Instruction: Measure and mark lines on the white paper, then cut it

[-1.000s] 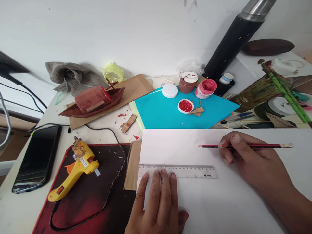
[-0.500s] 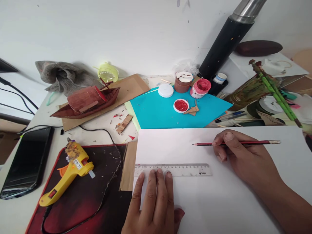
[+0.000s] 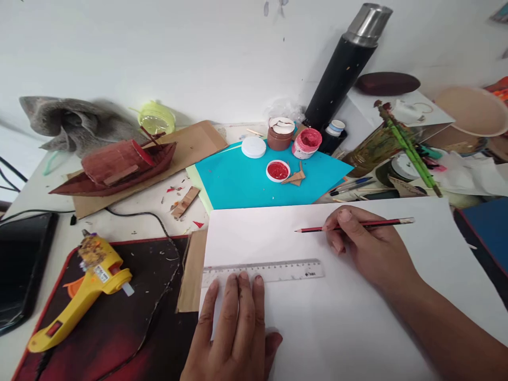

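Observation:
A large sheet of white paper [image 3: 341, 323] lies in front of me. Across its left part rests a clear plastic ruler [image 3: 293, 270], its left end at the paper's left edge. My left hand [image 3: 234, 328] lies over the ruler with fingers stretched out, the fingertips pressing on its lower edge. My right hand [image 3: 361, 243] is closed around a red and black pencil [image 3: 384, 223]. The pencil is held nearly level, its point to the left, above the upper part of the paper. Ruler and pencil are apart.
On the left are a yellow glue gun [image 3: 79, 301] on a dark mat [image 3: 119, 323], and a phone [image 3: 24, 270]. Behind stand a red model boat [image 3: 119, 164] on cardboard, paint jars [image 3: 307, 143] on blue card [image 3: 238, 182], a black flask [image 3: 341, 74] and brushes [image 3: 408, 148].
The camera view has shifted right, so everything appears further left. My hands, the ruler and the pencil hold nearly the same places on the paper.

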The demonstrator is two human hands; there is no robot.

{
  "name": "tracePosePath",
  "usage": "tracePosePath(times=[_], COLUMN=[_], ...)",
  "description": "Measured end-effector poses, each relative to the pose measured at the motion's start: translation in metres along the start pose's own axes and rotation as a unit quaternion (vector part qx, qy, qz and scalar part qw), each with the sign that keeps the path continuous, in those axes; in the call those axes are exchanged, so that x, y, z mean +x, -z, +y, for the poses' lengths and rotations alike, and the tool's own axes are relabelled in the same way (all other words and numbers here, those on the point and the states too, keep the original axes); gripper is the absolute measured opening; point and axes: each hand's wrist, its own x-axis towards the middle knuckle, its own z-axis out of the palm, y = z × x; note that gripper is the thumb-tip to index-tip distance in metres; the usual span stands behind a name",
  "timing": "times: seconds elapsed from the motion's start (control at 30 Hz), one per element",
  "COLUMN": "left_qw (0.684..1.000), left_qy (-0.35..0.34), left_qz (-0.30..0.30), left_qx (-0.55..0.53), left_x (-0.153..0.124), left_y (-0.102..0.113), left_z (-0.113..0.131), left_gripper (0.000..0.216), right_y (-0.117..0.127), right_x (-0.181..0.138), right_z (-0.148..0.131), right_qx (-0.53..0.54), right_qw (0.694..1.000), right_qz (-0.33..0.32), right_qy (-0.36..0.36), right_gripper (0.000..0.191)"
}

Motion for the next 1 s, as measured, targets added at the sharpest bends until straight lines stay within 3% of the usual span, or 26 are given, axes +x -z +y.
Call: tracePosePath(times=[0.23,1.0], left_qw=[0.994,0.988], left_qy=[-0.095,-0.117], left_qz=[-0.008,-0.006], left_qx=[0.06,0.099], left_x=[0.0,0.001], left_y=[0.002,0.001], left_z=[-0.013,-0.014], left_gripper=[0.071,0.071], right_y=[-0.003,-0.005], right_x=[-0.001,-0.01], right_z=[-0.001,0.001], right_qx=[0.009,0.062], right_qw=[1.0,0.996], right_qz=[-0.011,-0.066], right_qy=[0.016,0.016], right_gripper=[0.053,0.06])
